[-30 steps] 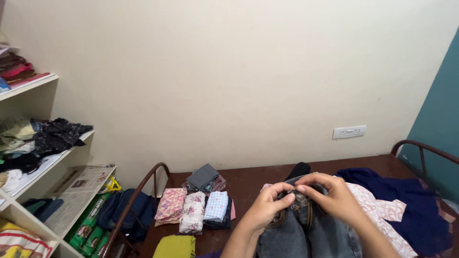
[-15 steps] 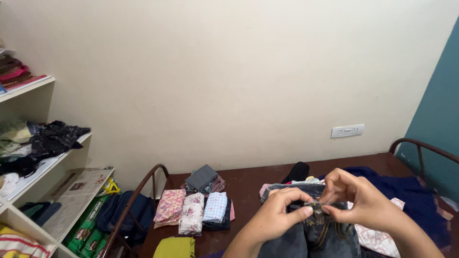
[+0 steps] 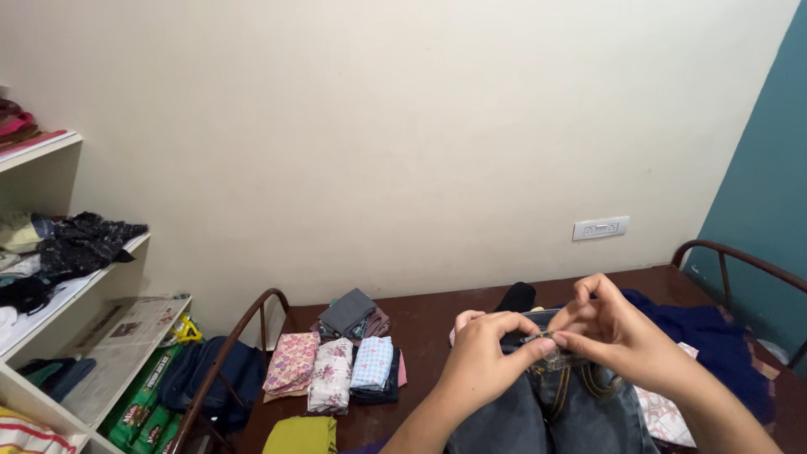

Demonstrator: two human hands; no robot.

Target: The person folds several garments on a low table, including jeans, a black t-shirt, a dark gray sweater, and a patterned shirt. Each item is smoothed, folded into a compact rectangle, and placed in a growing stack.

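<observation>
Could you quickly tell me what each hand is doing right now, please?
Left hand: shut, pinching the jeans at the waistband.
Right hand: shut, pinching the same waistband.

Grey-blue jeans [image 3: 555,408] on brown bed, waistband up, pinched at button

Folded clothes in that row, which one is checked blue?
The rightmost folded piece, nearest the left hand. It is checked light blue; the other two beside it, pink and white, are flowery.
</observation>
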